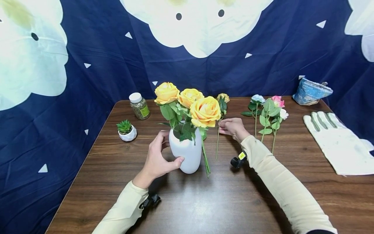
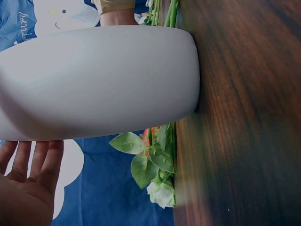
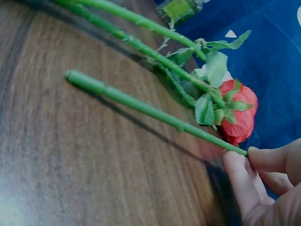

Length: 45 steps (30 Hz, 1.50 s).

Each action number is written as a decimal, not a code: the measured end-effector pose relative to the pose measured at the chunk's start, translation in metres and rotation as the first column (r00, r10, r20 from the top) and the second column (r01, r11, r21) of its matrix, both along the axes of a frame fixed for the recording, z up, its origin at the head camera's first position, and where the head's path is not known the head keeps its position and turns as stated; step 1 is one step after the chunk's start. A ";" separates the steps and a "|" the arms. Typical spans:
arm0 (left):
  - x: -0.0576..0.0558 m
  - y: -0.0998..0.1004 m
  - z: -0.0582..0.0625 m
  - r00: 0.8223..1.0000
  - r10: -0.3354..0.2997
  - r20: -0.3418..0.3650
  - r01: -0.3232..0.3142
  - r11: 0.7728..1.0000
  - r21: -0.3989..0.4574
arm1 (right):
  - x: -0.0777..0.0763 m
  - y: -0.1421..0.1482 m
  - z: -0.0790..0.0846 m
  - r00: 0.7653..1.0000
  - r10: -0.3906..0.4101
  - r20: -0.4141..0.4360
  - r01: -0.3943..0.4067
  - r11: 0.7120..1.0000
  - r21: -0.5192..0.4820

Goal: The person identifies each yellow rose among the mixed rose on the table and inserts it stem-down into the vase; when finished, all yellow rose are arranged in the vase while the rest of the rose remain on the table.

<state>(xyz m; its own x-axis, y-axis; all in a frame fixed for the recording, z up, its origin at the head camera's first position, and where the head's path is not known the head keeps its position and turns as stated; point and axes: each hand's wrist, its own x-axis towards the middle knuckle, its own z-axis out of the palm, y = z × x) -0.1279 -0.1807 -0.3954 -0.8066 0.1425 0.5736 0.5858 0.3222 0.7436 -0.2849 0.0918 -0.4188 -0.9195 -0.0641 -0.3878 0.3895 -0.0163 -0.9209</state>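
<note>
My left hand (image 1: 160,159) curls round the left side of a white vase (image 1: 187,152), thumb in front and fingers behind. Large and pale, the vase (image 2: 103,80) fills much of the left wrist view. Three big yellow roses (image 1: 205,111) with green leaves stand in it. To its right, my right hand (image 1: 232,127) pinches the stem of a smaller yellow rose (image 1: 223,97) between thumb and fingertips. Up close, the green stem (image 3: 141,106) slants just over the table. A red rose (image 3: 239,115) lies beyond it, mostly hidden by the vase in the head view.
Green stems (image 1: 205,156) lie beside the vase. At right are several loose flowers, including a pink rose (image 1: 277,101), a pair of white gloves (image 1: 340,146) and a blue pouch (image 1: 311,92). At left stand a potted succulent (image 1: 127,130) and a white-lidded jar (image 1: 140,106).
</note>
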 end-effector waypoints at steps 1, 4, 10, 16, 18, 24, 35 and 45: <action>0.000 0.000 0.000 1.000 0.002 0.000 -0.002 1.000 0.000 | 0.000 0.001 0.001 1.000 -0.002 0.001 0.002 1.000 -0.023; 0.000 0.000 0.000 1.000 0.005 0.000 -0.005 1.000 -0.002 | 0.000 0.004 0.002 1.000 -0.012 0.001 0.012 0.998 -0.068; 0.000 0.000 -0.001 1.000 -0.006 -0.007 0.006 1.000 0.005 | 0.001 0.009 0.004 1.000 -0.024 0.016 0.025 0.992 -0.126; -0.001 0.000 -0.002 1.000 -0.008 -0.013 0.008 1.000 0.004 | 0.003 0.013 0.004 0.999 -0.039 0.013 0.041 0.982 -0.185; -0.001 0.000 -0.002 1.000 -0.008 -0.014 0.008 1.000 0.004 | 0.004 0.014 0.003 0.999 -0.049 0.017 0.051 0.974 -0.221; -0.002 0.000 -0.001 1.000 -0.010 -0.010 0.010 1.000 0.004 | 0.007 0.018 0.004 0.995 -0.096 0.034 0.102 0.951 -0.291; -0.001 0.001 0.000 1.000 -0.009 -0.005 0.009 1.000 -0.001 | 0.015 0.025 0.011 0.980 -0.198 0.021 0.188 0.882 -0.432; -0.001 -0.001 -0.002 1.000 -0.006 -0.013 0.006 1.000 -0.003 | 0.023 0.026 0.003 0.964 -0.262 0.034 0.245 0.836 -0.491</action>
